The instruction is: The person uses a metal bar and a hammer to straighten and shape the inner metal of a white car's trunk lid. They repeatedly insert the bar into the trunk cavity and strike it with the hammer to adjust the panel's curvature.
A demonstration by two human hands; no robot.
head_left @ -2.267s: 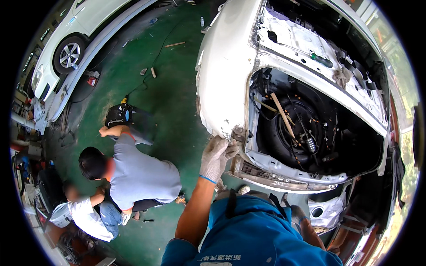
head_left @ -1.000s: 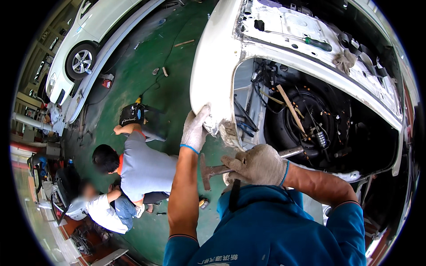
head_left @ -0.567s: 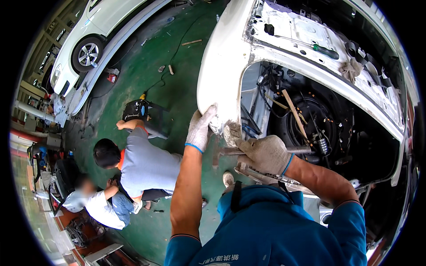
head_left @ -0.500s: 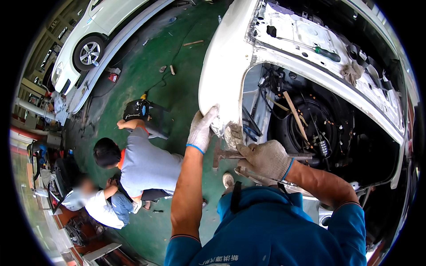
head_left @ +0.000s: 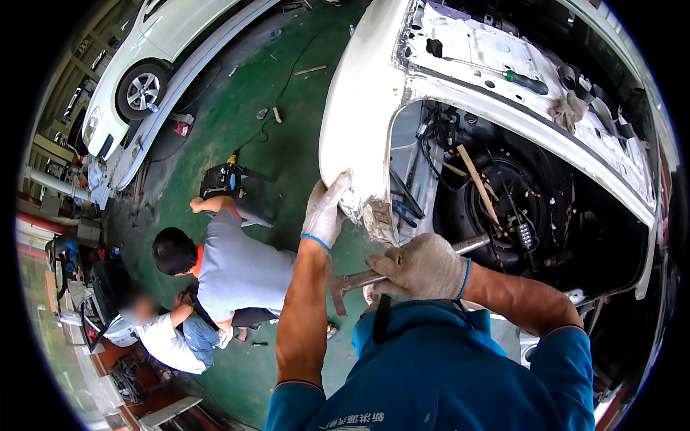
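Note:
My left hand, in a pale work glove, grips the lower corner of a white car body panel. One finger lies along its surface; the others are partly hidden. My right hand, gloved too, is closed around the handle of a hammer. The hammer head hangs left of that hand, just right of my left forearm, apart from the panel. The handle's end sticks out over the open trunk. Between my hands, the panel's lower corner looks scraped and dirty.
The open trunk well holds wiring and a wooden stick. A screwdriver and a rag lie on the bare metal. Two people crouch at left near a stool. Another white car stands behind on a lift.
My right hand has tilted the hammer: its head has dropped down and toward me, while the handle end has risen. My left hand stays on the panel.

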